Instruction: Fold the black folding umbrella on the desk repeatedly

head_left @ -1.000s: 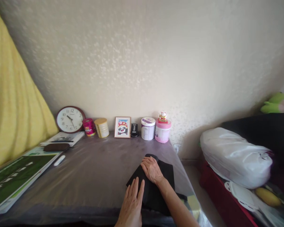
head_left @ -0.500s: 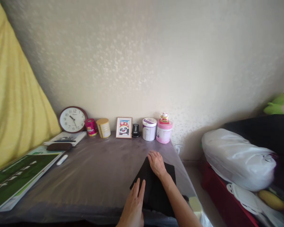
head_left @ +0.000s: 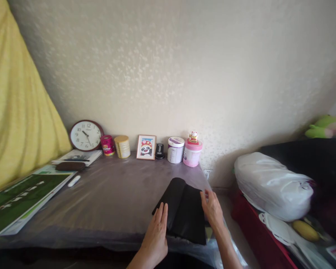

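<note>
A flat black piece (head_left: 186, 209), soft-looking and with a lengthwise crease down its middle, lies on the covered table near its front right corner. I cannot tell whether it is cloth or a limp cover. My left hand (head_left: 158, 228) rests on its left edge, fingers stretched out and lying side by side. At its upper right edge, my right hand (head_left: 212, 205) has bent fingers closed on the border. The thumb of the right hand is mostly hidden. A pale yellowish block (head_left: 208, 232) shows partly between the black piece and my right forearm.
Along the wall stand a clock (head_left: 86, 135), a magenta tin (head_left: 108, 145), a yellow can (head_left: 122, 147), a framed panda picture (head_left: 146, 147) and two tubs, one topped by a cat figurine (head_left: 193, 137). Left are a green book (head_left: 19, 198) and white object (head_left: 74, 181). Right: white bag (head_left: 271, 185).
My right hand has moved from the top middle of the black piece to its right edge, uncovering the crease. My left hand stays at the left edge. The view has shifted slightly.
</note>
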`<state>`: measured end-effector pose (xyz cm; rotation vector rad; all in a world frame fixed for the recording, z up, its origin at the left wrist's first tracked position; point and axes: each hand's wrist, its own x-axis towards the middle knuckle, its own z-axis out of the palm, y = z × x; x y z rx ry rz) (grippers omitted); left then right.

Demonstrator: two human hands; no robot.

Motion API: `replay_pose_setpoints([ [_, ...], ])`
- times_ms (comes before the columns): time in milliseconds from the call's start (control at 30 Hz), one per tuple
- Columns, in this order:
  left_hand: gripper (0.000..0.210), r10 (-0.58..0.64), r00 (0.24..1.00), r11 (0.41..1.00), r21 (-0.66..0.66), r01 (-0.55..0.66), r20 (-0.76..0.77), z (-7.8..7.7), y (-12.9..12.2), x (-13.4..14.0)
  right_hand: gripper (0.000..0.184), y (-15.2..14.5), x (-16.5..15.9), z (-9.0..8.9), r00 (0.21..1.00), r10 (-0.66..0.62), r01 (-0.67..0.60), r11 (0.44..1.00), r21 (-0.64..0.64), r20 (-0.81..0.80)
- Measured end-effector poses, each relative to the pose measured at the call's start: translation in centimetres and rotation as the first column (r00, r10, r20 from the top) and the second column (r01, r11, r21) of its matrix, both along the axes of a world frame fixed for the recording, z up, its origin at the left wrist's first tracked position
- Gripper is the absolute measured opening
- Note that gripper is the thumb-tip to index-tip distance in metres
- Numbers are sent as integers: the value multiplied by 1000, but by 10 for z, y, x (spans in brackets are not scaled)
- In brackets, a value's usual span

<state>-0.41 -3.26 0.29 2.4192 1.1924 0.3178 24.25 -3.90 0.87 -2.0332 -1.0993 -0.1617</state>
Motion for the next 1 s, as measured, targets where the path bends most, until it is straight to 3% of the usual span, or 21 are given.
replay_pose_setpoints([
  [67,94,1,1000,1000,-3,-1,9,0,-1,0,39,-19,-1,-2,991,-22,12,997,-76,-130],
  [167,94,15,1000,1000,-23,-15,5,2,-1,0,44,-31,-10,-3,955,56,-91,990,-107,-292],
  [400,94,26,1000,997,-70,-25,8,9,-3,1,35,-30,-22,4,905,177,-218,974,-65,-387],
  [467,94,26,1000,997,-73,-26,9,8,-2,1,33,-29,-26,11,842,248,-285,958,-6,-478],
  [567,95,29,1000,997,-69,-28,12,5,-1,1,34,-22,-40,28,631,415,-422,893,159,-655],
  [633,96,33,999,998,-63,-32,13,3,0,2,36,-12,-52,39,505,487,-441,855,272,-712],
  [700,97,35,999,998,-45,-34,21,0,1,3,38,1,-64,46,431,533,-433,830,351,-728],
  [800,96,22,999,1000,-4,-22,48,-3,1,3,36,21,-76,47,379,564,-437,808,395,-733],
  [1000,97,-5,992,999,36,1,130,-11,4,2,35,42,-89,34,349,571,-462,795,394,-743],
])
